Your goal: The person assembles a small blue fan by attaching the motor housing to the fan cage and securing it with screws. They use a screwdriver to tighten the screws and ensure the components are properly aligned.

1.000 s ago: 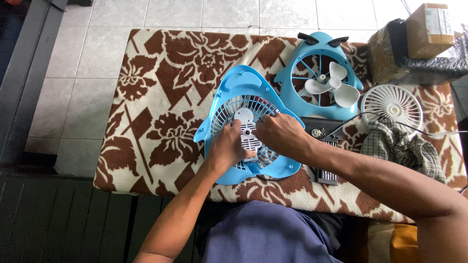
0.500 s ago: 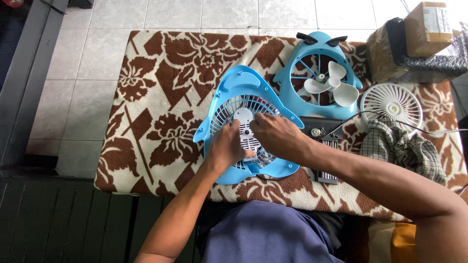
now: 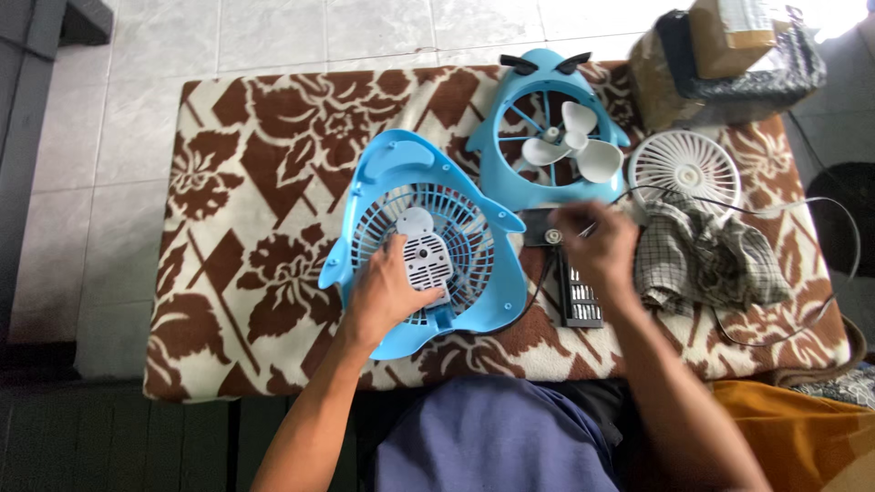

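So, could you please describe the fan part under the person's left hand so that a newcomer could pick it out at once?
On the brown-and-cream floral cloth covering the table, look near its middle, just in front of the person. The light blue plastic fan housing with a round grille lies flat there, with the left hand resting on it. Unlike the blue fan frame behind it, it shows no white blades, only a grille with a white centre cover.

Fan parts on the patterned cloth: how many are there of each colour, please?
Blue fan shells: 2, one under the left hand, one with white blades
White round grille: 1
Total: 3
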